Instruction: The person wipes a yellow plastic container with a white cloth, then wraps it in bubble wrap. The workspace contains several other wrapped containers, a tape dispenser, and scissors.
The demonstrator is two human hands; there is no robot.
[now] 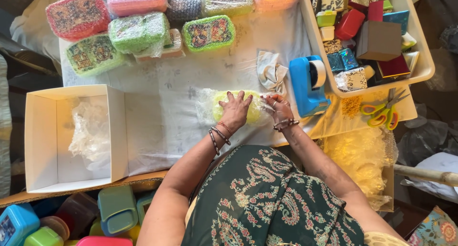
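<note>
A yellow-green box wrapped in clear bubble wrap [224, 107] lies on the white-covered table in front of me. My left hand [236, 110] presses flat on top of it, fingers spread. My right hand [279, 110] pinches the loose wrap at the box's right end. Bangles circle both wrists.
A blue tape dispenser [307, 84] stands right of my hands, a crumpled cloth [271, 72] behind them. Several wrapped boxes [138, 31] line the far edge. An open white carton [43, 136] sits left, a tray of small boxes [420, 60] right, scissors [384, 113] beside it.
</note>
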